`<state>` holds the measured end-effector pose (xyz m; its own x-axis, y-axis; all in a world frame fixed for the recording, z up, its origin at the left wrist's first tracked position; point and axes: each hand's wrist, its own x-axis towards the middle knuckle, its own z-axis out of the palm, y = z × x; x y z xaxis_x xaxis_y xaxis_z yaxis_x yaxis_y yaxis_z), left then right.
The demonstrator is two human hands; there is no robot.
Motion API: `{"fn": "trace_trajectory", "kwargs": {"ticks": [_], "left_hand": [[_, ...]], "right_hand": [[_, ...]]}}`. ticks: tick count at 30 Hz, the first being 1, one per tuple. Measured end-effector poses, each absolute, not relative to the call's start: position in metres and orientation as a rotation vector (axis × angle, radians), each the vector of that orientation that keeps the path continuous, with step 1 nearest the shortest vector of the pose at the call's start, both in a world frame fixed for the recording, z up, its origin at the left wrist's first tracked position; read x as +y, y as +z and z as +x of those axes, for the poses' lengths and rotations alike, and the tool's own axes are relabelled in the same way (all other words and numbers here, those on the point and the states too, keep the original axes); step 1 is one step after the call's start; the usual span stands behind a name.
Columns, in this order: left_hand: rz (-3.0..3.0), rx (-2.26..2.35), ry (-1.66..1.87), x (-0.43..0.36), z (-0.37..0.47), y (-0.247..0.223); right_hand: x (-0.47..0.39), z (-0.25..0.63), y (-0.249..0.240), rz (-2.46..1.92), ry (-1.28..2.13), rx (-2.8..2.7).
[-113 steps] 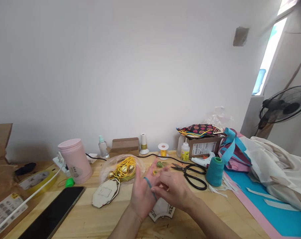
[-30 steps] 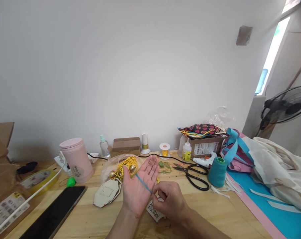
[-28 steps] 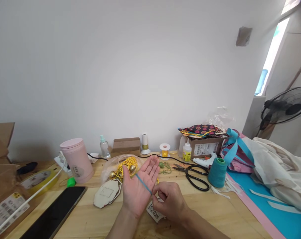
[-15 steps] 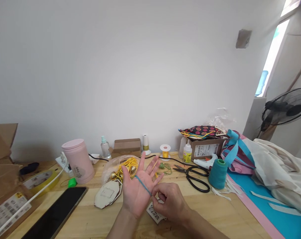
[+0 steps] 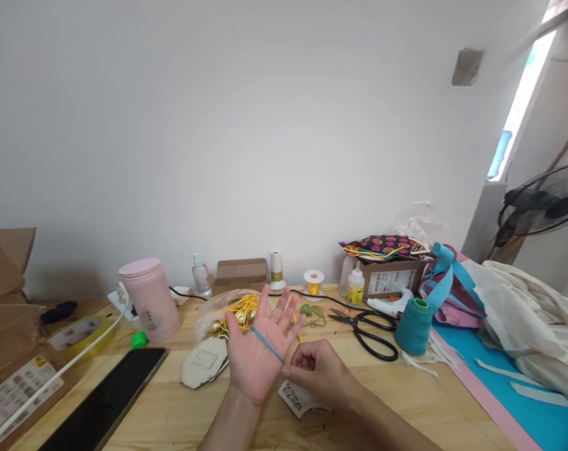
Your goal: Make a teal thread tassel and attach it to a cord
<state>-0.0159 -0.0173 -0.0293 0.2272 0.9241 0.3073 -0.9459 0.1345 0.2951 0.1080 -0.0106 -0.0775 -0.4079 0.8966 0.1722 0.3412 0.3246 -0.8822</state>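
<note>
Palm up and fingers spread, my left hand (image 5: 261,351) has a teal thread (image 5: 266,343) lying across its palm. The thread seems to loop round the hand; its back side is hidden. My right hand (image 5: 319,369) is beside the little-finger edge of the left, thumb and index finger pinched near the thread's end. What sits between those fingertips is too small to tell. Under the right hand, partly covered, a pale cut-out piece (image 5: 295,398) lies on the wooden table (image 5: 387,416).
Black-handled scissors (image 5: 375,332) and a teal thread cone (image 5: 414,327) lie to the right. Yellow cords (image 5: 243,305) with gold bells and pale panels (image 5: 203,362) are behind and left of my hands. A phone (image 5: 109,398) and pink cup (image 5: 151,300) are at left.
The view has shifted slightly. My right hand has turned a little and its fingers have loosened somewhat beside the left palm. The thread still crosses the left palm.
</note>
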Motion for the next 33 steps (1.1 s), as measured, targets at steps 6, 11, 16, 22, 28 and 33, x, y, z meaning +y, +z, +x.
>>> {"fn": "trace_trajectory", "kwargs": {"ticks": [6,11,16,22,28,33], "left_hand": [[0.453,0.016,1.462,-0.014,-0.023,-0.031],[0.442,0.046,1.551,-0.01,-0.029,-0.034],[0.466,0.078,1.586,-0.01,-0.031,-0.034],[0.475,0.144,1.61,-0.01,-0.027,-0.035],[0.456,0.229,1.697,-0.008,-0.033,-0.036],[0.531,0.351,1.696,-0.01,-0.031,-0.03]], "right_hand": [[-0.02,0.117,-0.055,-0.983,0.806,-2.11],[-0.029,0.121,-0.039,-0.929,0.344,-2.393],[-0.032,0.122,-0.039,-0.771,0.178,-2.527],[-0.039,0.127,-0.032,-0.597,0.145,-2.48],[-0.037,0.132,-0.026,-0.612,0.034,-2.382],[-0.042,0.134,-0.018,-0.518,0.123,-2.366]]}}
